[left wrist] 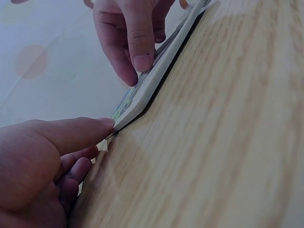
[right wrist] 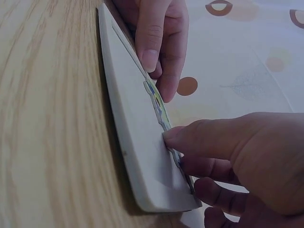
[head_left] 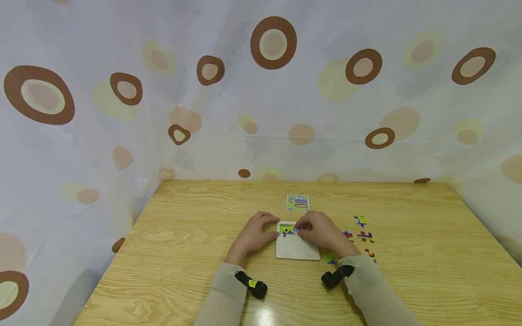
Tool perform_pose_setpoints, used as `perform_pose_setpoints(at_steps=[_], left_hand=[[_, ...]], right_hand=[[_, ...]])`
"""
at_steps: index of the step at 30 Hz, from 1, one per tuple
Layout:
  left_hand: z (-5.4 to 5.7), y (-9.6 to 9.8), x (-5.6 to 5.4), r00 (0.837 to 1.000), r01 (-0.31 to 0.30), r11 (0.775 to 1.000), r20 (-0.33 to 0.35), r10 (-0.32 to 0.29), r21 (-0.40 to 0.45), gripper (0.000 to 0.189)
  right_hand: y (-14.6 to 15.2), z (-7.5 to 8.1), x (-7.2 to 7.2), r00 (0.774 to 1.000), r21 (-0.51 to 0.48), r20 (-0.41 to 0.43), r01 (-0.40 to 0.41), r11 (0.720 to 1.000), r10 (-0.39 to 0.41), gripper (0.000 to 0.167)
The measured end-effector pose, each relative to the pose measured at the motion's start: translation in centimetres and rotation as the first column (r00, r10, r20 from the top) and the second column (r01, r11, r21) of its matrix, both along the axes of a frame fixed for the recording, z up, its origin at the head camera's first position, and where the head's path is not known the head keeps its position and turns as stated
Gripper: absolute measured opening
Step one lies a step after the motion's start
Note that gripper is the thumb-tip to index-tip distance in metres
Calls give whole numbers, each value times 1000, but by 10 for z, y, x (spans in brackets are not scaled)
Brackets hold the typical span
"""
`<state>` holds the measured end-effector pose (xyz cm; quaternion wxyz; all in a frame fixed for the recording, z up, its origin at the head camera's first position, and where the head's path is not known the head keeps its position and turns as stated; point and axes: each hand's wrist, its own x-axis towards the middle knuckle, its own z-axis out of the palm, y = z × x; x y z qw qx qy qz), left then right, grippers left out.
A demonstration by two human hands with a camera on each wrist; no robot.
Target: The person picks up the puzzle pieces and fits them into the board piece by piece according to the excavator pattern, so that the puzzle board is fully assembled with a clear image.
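Observation:
A white puzzle tray (head_left: 297,250) lies on the table, with joined puzzle pieces (head_left: 286,230) along its far left part showing yellow, green and blue. At the tray's left edge, my left hand (head_left: 258,232) touches the rim with thumb and index fingertips. The left wrist view shows that thumb (left wrist: 88,133) laid straight against the tray's corner. My right hand (head_left: 322,231) reaches over the far right part of the tray and pinches a small bluish puzzle piece (head_left: 296,230) beside the joined ones. Its fingers cover much of that piece.
A square picture card (head_left: 297,203) lies just beyond the tray. Several loose puzzle pieces (head_left: 365,236) are spread to the right, some partly behind my right forearm. A green and blue piece (head_left: 330,257) sits by the tray's right edge. A patterned curtain (head_left: 302,113) hangs behind the table.

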<state>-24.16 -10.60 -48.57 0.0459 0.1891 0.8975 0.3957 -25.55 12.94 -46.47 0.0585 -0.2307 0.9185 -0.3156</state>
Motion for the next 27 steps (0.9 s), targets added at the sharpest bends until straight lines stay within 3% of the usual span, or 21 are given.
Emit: perform_pose_setpoints(at_steps=[6, 21, 27], left_hand=[[3, 1, 2, 1000, -5, 1000, 13, 5, 19, 39], [1, 0, 2, 1000, -13, 1000, 13, 12, 19, 39], [2, 1, 2, 1000, -15, 1000, 18, 15, 20, 39]], right_hand=[[0, 0, 1, 1000, -9, -7, 4, 1000, -4, 4], [4, 6, 1, 999, -22, 39, 29, 999, -28, 4], [14, 11, 2, 1000, -55, 14, 12, 998, -11, 6]])
